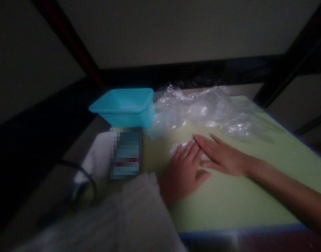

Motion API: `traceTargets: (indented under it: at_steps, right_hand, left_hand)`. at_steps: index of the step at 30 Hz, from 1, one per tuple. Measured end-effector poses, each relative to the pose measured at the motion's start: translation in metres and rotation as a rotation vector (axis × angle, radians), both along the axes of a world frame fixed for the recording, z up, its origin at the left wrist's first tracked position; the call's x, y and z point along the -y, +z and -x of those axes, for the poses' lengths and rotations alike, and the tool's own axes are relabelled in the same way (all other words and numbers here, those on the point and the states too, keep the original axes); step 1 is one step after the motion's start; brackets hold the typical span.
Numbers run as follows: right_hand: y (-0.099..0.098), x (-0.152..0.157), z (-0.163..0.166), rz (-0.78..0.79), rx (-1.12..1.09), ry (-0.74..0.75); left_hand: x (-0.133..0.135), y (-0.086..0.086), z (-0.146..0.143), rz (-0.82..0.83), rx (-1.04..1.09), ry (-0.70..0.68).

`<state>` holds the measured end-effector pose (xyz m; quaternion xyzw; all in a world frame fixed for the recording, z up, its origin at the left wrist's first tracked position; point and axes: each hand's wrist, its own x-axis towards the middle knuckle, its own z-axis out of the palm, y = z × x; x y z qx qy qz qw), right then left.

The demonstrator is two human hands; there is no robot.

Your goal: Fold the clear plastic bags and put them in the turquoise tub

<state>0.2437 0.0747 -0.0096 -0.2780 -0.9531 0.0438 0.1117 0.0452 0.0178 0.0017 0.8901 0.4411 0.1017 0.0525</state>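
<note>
My left fingers [187,151] lie slightly apart on clear plastic [174,148]; my right fingers [203,141], mostly together, meet their tips. The plastic looks light, slippery, best pinched just beyond them.

hands [182,171] [225,155]: 2 | turquoise bin [126,119]: 1 | tabletop [228,203]: 1 | pixelated object [126,154]: 1 | clear plastic pieces [202,110]: count unclear

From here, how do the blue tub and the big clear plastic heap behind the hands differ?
Colour: the blue tub is solid-coloured, while the clear plastic heap is see-through with shiny glints.
Shape: the blue tub has firm walls and an open top; the clear plastic heap is crumpled and uneven.
Spread: the clear plastic heap stretches wider than the blue tub.
Shared: both lie farther back than the left hand and right hand.
</note>
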Motion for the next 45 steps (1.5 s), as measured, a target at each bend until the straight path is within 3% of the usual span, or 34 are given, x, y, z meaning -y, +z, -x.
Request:
traceTargets:
  at_steps: [13, 23, 35, 41, 45]
  right_hand:
    - [-0.003, -0.001, -0.002, -0.038, 0.039, -0.018]
    - [0.0, 0.0, -0.001, -0.031, 0.069, -0.034]
    - [0.009, -0.003, -0.003, 0.023, 0.015, -0.033]
    - [0.019, -0.008, 0.002, 0.076, -0.127, -0.085]
    - [0.028, -0.005, 0.002, 0.091, -0.166, -0.171]
  left_hand:
    - [0.004, 0.0, 0.013, -0.028, -0.063, 0.11]
    - [0.008, 0.007, 0.03, 0.044, -0.145, 0.17]
    - [0.011, 0.004, 0.035, 0.02, -0.048, 0.157]
    - [0.018, 0.008, 0.033, -0.094, 0.098, 0.033]
    - [0.018, 0.007, 0.034, -0.148, 0.15, 0.036]
